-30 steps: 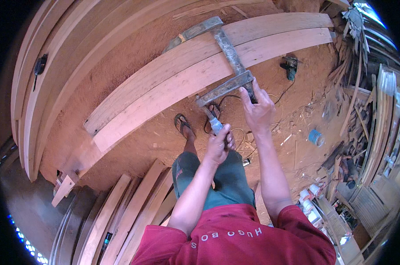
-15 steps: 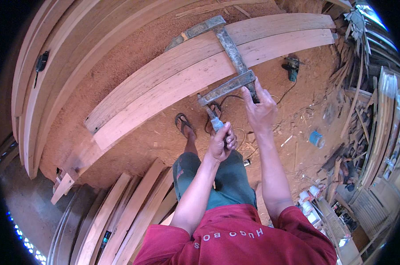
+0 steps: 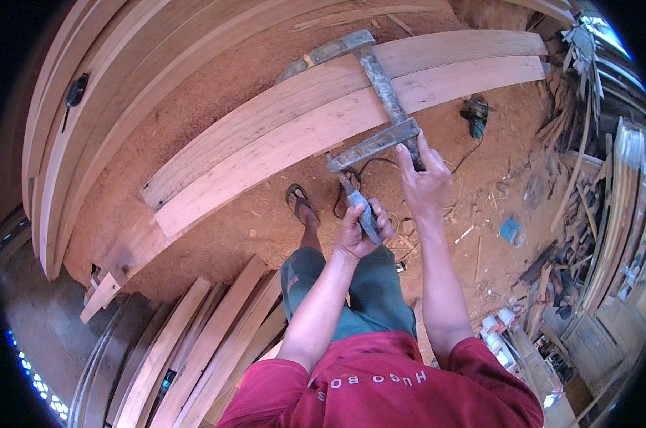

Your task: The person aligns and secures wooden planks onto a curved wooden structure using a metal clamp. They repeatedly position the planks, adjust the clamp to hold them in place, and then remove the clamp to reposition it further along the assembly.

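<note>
A rusty steel bar clamp [image 3: 383, 87] lies across two curved wooden planks [image 3: 294, 114] set edge to edge, its fixed jaw reaching past the far edge. Its sliding jaw [image 3: 373, 145] stands off from the near plank, with a gap between. My left hand [image 3: 362, 232] has thumb and fingers closed around the grey handle [image 3: 366, 212] at the end of the clamp's screw. My right hand [image 3: 426, 182] grips the near end of the bar beside the sliding jaw, thumb and index finger up against it. The other right fingers are partly hidden.
A green corded power tool [image 3: 476, 116] and a blue tin [image 3: 512, 232] lie on the sawdust-covered ground. More curved planks [image 3: 116, 107] stand at the far left, one bearing a small black tool [image 3: 76, 90]. Boards [image 3: 205, 349] lean at lower left; scrap wood [image 3: 551, 278] piles up at right.
My left hand has shifted its hold, and more of the handle shows, turned at a different slant. The right hand keeps its place on the bar. The whole view has shifted slightly.
</note>
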Motion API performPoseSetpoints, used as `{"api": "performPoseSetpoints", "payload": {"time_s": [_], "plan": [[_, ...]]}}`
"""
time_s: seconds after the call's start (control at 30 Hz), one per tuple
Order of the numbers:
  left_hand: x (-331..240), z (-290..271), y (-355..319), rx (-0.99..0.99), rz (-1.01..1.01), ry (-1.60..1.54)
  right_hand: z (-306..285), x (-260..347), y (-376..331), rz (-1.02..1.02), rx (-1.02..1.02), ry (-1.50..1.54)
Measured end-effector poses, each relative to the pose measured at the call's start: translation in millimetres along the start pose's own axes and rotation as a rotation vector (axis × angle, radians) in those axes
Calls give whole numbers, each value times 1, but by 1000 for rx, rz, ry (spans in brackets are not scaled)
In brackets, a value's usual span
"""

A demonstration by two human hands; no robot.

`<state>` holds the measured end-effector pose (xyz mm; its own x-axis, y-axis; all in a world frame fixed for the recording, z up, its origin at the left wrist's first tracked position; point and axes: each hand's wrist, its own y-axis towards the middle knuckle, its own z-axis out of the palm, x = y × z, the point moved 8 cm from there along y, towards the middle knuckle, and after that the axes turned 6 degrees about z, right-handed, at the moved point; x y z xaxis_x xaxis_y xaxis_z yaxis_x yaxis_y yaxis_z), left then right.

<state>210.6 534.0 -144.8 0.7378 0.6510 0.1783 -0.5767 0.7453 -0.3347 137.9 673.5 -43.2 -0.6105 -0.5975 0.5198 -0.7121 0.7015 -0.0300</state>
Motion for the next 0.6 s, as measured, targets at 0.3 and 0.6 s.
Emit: {"api": "performPoseSetpoints", "payload": {"time_s": [0.3, 0.6], "plan": [[-13, -18, -14, -758, 185, 599, 1, -2, 1, -10, -1, 34], [13, -19, 0, 58, -45, -28, 2, 3, 2, -56, -14, 66]]}}
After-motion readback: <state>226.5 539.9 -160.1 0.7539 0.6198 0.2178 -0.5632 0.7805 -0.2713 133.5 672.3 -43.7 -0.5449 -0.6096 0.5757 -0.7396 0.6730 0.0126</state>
